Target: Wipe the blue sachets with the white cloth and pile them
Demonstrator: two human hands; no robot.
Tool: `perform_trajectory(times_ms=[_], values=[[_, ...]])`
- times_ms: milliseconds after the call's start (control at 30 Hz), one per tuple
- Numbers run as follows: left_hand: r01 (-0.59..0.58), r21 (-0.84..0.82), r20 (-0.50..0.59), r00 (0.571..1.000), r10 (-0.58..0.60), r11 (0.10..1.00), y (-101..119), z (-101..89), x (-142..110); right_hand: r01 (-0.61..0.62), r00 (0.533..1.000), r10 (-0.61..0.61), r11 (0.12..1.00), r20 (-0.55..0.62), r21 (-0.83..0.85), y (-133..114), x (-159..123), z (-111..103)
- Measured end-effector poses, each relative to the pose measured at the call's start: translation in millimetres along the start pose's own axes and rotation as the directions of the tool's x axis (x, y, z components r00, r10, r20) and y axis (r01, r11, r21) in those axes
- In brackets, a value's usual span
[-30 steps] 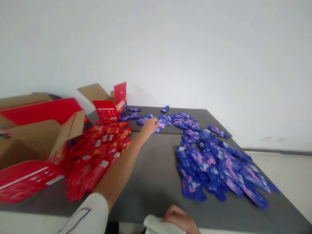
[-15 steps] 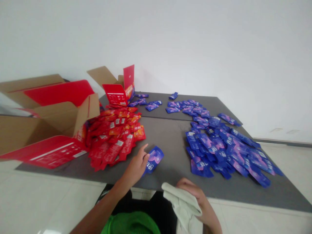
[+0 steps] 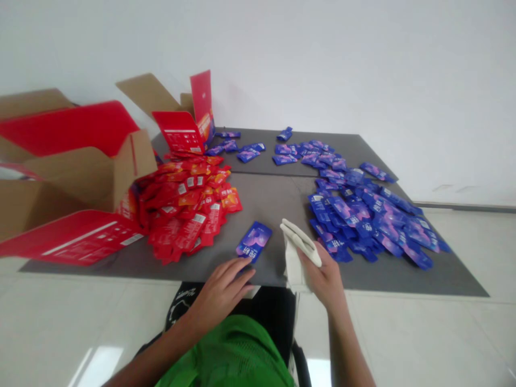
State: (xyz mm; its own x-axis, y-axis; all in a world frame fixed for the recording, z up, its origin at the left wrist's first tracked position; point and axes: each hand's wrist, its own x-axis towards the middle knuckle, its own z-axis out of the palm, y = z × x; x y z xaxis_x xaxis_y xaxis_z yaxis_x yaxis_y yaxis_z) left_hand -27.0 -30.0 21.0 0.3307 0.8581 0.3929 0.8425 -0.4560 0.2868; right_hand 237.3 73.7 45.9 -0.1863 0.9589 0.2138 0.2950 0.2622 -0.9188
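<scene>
White, smooth wall [image 3: 290,70] fills the far side of the room, and up against it I see a dark grey, flat-topped desk [image 3: 266,201], with a seam running across it towards the far end. A big red cardboard box [image 3: 72,236] with a brown inside sits at the left, its flaps open; a smaller red cardboard box [image 3: 179,131] stands farther off, its flaps up and out too.

To the right lies a broad heap of shiny blue-and-purple sachets [image 3: 374,209], thinning into loose ones towards the far end. Beside the big box, on its right, is a heap of shiny red-and-orange sachets [image 3: 185,209].

The person wears a green top [image 3: 237,349] and sits or stands at the near edge; I can't tell which. Their left hand [image 3: 223,287] is palm down with the fingers loosely spread, holding nothing that I can make out. Their right hand [image 3: 324,271] is closed around a folded off-white cloth [image 3: 296,258], which hangs down at the near edge.

Smallest of all, a single flat blue sachet [image 3: 255,240] with purple circles lies on the desk between the two heaps, slightly askew. The left fingertips are right at its near end, though I can't tell whether they press on it.
</scene>
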Motion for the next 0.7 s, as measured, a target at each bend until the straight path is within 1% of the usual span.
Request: perform_trajectory(times_ms=[33, 100, 167, 200, 267, 300, 333, 367, 467, 533, 567, 600, 633, 667, 700], values=[[-0.015, 0.004, -0.002, 1.0, 0.015, 1.0, -1.7, 0.9, -2.1, 0.078, 0.997, -0.078, 0.996, 0.022, -0.031, -7.8, 7.5, 5.1], [-0.018, 0.008, 0.013, 1.0, 0.018, 1.0, -3.4, 2.9, -3.8, 0.224, 0.97, -0.216, 0.972, 0.108, -0.076, -23.5, 19.5, 19.9], [0.008, 0.012, 0.048, 0.999, -0.008, 1.0, -3.1, 4.4, -3.8, 0.331, 0.923, -0.289, 0.933, 0.253, -0.143, -34.9, 26.0, 40.9], [0.021, 0.013, 0.066, 0.998, -0.022, 1.0, -2.5, 5.0, -3.8, 0.37, 0.893, -0.288, 0.908, 0.346, -0.197, -37.5, 27.5, 52.6], [0.044, 0.014, 0.081, 0.996, -0.045, 0.999, -1.7, 5.8, -3.9, 0.429, 0.821, -0.219, 0.846, 0.527, -0.317, -35.8, 30.3, 73.7], [0.049, 0.012, 0.078, 0.996, -0.049, 0.999, -1.9, 6.1, -3.9, 0.445, 0.794, -0.166, 0.815, 0.585, -0.372, -32.0, 33.3, 81.2], [0.046, 0.007, 0.069, 0.997, -0.047, 0.999, -2.4, 6.4, -3.8, 0.449, 0.781, -0.119, 0.789, 0.613, -0.419, -27.1, 38.1, 85.9], [0.04, 0.0, 0.057, 0.998, -0.04, 0.999, -3.3, 6.6, -3.6, 0.439, 0.786, -0.081, 0.771, 0.613, -0.462, -22.1, 45.0, 87.4], [0.015, -0.029, 0.013, 1.0, -0.015, 0.999, -7.0, 7.6, -2.5, 0.365, 0.857, -0.017, 0.724, 0.514, -0.585, -13.2, 71.4, 77.4], [0.005, -0.047, -0.022, 1.0, -0.006, 0.999, -9.1, 8.3, -2.1, 0.328, 0.898, -0.028, 0.71, 0.44, -0.623, -16.1, 82.1, 67.9], [0.001, -0.052, -0.035, 0.999, -0.003, 0.999, -9.8, 8.7, -2.1, 0.325, 0.909, -0.055, 0.717, 0.413, -0.617, -19.5, 82.2, 65.2], [-0.003, -0.055, -0.044, 0.999, 0.001, 0.999, -10.2, 8.9, -2.4, 0.34, 0.909, -0.094, 0.73, 0.405, -0.593, -23.2, 78.4, 64.4], [-0.004, -0.055, -0.046, 0.999, 0.002, 0.998, -10.5, 9.0, -2.8, 0.377, 0.895, -0.137, 0.742, 0.425, -0.554, -26.4, 71.6, 65.7], [0.002, -0.053, -0.04, 0.999, -0.004, 0.999, -10.5, 9.1, -3.3, 0.43, 0.863, -0.175, 0.748, 0.475, -0.506, -28.4, 63.2, 68.5], [0.014, -0.049, -0.03, 0.999, -0.016, 0.999, -10.4, 9.0, -3.7, 0.486, 0.815, -0.199, 0.747, 0.545, -0.454, -28.8, 55.0, 72.1]])
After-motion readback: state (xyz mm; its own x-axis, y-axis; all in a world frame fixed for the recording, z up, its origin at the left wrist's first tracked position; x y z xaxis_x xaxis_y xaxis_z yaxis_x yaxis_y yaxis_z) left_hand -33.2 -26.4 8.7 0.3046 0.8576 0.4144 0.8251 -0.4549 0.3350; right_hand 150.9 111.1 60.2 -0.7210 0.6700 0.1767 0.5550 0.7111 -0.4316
